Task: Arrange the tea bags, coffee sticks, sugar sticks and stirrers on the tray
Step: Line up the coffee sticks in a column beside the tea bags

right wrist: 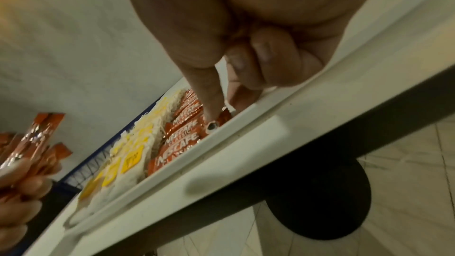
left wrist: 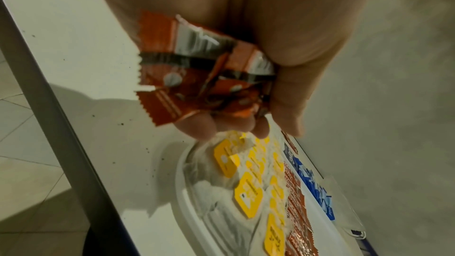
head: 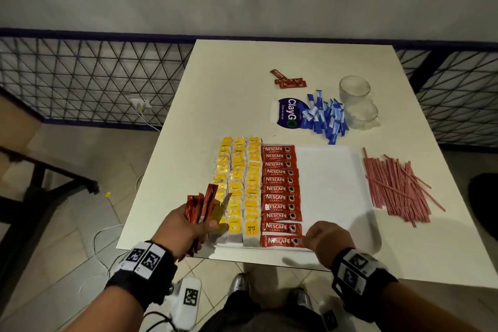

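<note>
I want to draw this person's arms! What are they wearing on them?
Both hands are bare. The left wrist and right wrist each wear a wide black strap carrying white square tags printed with black blocky patterns. No sleeves show on the forearms.

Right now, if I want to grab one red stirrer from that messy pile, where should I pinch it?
Pinch a stirrer that sticks out at the pile's near right edge, at its free tip, coming from the right. Those thin sticks lie flat and crisscrossed on the table, so a grip in the middle would drag up several; a loose end slides out alone.
</note>
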Motion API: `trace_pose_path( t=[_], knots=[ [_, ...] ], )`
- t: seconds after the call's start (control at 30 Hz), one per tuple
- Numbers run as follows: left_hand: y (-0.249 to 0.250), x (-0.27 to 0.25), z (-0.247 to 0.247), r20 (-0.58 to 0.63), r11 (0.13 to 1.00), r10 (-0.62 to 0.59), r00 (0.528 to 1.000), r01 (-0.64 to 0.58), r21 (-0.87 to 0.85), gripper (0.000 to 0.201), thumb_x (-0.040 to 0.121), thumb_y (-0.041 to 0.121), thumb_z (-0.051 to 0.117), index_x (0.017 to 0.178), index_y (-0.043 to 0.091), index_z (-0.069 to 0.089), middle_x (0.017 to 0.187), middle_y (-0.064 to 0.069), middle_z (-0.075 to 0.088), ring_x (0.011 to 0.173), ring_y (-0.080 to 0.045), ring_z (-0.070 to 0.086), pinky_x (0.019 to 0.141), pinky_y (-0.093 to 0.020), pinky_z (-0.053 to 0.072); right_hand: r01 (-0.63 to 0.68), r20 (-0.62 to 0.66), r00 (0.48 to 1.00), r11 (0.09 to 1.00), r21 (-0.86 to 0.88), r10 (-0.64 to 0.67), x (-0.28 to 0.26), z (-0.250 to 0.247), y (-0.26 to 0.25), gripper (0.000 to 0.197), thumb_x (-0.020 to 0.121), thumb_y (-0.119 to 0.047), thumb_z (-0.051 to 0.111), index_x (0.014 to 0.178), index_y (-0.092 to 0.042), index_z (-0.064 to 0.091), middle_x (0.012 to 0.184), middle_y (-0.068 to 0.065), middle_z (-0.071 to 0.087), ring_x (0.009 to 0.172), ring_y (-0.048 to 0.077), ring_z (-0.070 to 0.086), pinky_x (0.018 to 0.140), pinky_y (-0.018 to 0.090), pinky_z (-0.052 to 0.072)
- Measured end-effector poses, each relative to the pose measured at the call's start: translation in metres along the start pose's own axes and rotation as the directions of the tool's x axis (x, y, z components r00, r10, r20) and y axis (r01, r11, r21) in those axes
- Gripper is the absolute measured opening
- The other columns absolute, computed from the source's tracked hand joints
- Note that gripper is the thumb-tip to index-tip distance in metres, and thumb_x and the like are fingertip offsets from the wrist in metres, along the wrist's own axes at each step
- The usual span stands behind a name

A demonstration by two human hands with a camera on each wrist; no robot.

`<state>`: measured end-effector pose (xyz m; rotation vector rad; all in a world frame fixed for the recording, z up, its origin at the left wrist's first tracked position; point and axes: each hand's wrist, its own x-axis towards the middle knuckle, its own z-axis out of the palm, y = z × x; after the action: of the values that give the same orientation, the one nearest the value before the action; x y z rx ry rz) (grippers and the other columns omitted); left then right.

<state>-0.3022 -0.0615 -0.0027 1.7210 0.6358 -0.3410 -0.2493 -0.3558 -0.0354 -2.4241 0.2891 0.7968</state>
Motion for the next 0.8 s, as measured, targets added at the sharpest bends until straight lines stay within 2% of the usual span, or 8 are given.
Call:
trace_pose_path(
  t=[0.07, 0.1, 0.17, 0.2, 0.3, 0.4, 0.57, 0.8],
  knots=[
    [-0.001, 0.001, -0.003, -0.004, 1.000, -0.006, 1.000, 0.006, -0.002, 0.020, 0.081, 0.011, 0.075, 0.096, 0.013, 0.062, 0.055, -0.010, 0.057, 0.054, -0.025, 0.051, 0.049, -0.030, 0.043, 0.109, -0.040, 0.993, 0.992, -0.069, -0.111, -0.004, -0.001, -0.001, 0.024, 0.080, -0.036, 0.074, 0.075, -0.025, 0.054, 0.079, -0.011, 0.061, 0.073, 0.009, 0.056, 0.066, 0.021, 0.044],
    [-0.002, 0.001, -0.004, -0.009, 1.000, -0.008, 1.000, 0.008, -0.009, 0.020, 0.081, 0.010, 0.075, 0.095, 0.013, 0.061, 0.056, -0.010, 0.057, 0.054, -0.026, 0.051, 0.049, -0.031, 0.043, 0.185, -0.017, 0.982, 0.975, -0.127, -0.188, -0.005, -0.003, -0.003, 0.019, 0.082, -0.035, 0.071, 0.079, -0.025, 0.055, 0.083, -0.010, 0.061, 0.079, 0.011, 0.058, 0.073, 0.023, 0.048],
    [-0.004, 0.000, -0.005, -0.008, 1.000, -0.010, 1.000, 0.010, -0.015, 0.019, 0.080, 0.010, 0.075, 0.093, 0.012, 0.061, 0.056, -0.012, 0.056, 0.053, -0.026, 0.050, 0.049, -0.032, 0.043, 0.338, 0.116, 0.941, 0.893, -0.298, -0.318, -0.008, -0.005, -0.011, 0.012, 0.088, -0.035, 0.063, 0.096, -0.026, 0.062, 0.103, -0.008, 0.062, 0.096, 0.013, 0.058, 0.088, 0.025, 0.047],
    [-0.004, -0.001, -0.005, -0.005, 1.000, -0.011, 1.000, 0.011, -0.014, 0.019, 0.080, 0.010, 0.075, 0.093, 0.012, 0.061, 0.055, -0.012, 0.056, 0.052, -0.026, 0.051, 0.049, -0.032, 0.043, 0.394, 0.186, 0.919, 0.840, -0.374, -0.348, -0.007, -0.005, -0.016, 0.018, 0.091, -0.037, 0.059, 0.105, -0.027, 0.063, 0.112, -0.007, 0.060, 0.104, 0.014, 0.057, 0.093, 0.025, 0.045],
    [-0.002, -0.004, -0.004, 0.001, 1.000, -0.007, 1.000, 0.007, -0.008, 0.019, 0.081, 0.010, 0.074, 0.094, 0.011, 0.060, 0.054, -0.010, 0.057, 0.051, -0.025, 0.051, 0.046, -0.030, 0.043, 0.481, 0.312, 0.876, 0.721, -0.499, -0.368, -0.002, -0.001, -0.029, 0.029, 0.095, -0.042, 0.049, 0.120, -0.032, 0.059, 0.127, -0.007, 0.055, 0.115, 0.016, 0.053, 0.099, 0.030, 0.043],
    [-0.001, -0.007, -0.003, 0.007, 1.000, -0.007, 1.000, 0.007, -0.016, 0.018, 0.082, 0.008, 0.073, 0.093, 0.011, 0.059, 0.053, -0.009, 0.056, 0.048, -0.023, 0.051, 0.044, -0.029, 0.043, 0.502, 0.347, 0.864, 0.670, -0.547, -0.364, 0.001, 0.004, -0.032, 0.032, 0.095, -0.043, 0.046, 0.126, -0.035, 0.054, 0.132, -0.009, 0.052, 0.119, 0.017, 0.051, 0.100, 0.033, 0.043],
    [-0.002, -0.011, -0.003, 0.002, 0.999, -0.009, 1.000, 0.009, -0.033, 0.017, 0.083, 0.004, 0.071, 0.092, 0.013, 0.059, 0.050, -0.005, 0.056, 0.044, -0.019, 0.051, 0.041, -0.026, 0.042, 0.510, 0.348, 0.860, 0.635, -0.580, -0.373, 0.005, 0.009, -0.031, 0.035, 0.098, -0.041, 0.040, 0.131, -0.036, 0.050, 0.136, -0.007, 0.050, 0.122, 0.019, 0.051, 0.100, 0.035, 0.043],
    [-0.004, -0.013, -0.003, -0.014, 1.000, 0.005, 1.000, -0.005, 0.013, 0.018, 0.082, 0.008, 0.073, 0.095, 0.012, 0.060, 0.050, -0.004, 0.059, 0.046, -0.019, 0.055, 0.042, -0.028, 0.044, 0.514, 0.293, 0.856, 0.644, -0.567, -0.426, 0.004, 0.010, -0.032, 0.031, 0.098, -0.038, 0.042, 0.125, -0.033, 0.054, 0.130, -0.006, 0.054, 0.116, 0.019, 0.055, 0.094, 0.032, 0.045]
  ],
)
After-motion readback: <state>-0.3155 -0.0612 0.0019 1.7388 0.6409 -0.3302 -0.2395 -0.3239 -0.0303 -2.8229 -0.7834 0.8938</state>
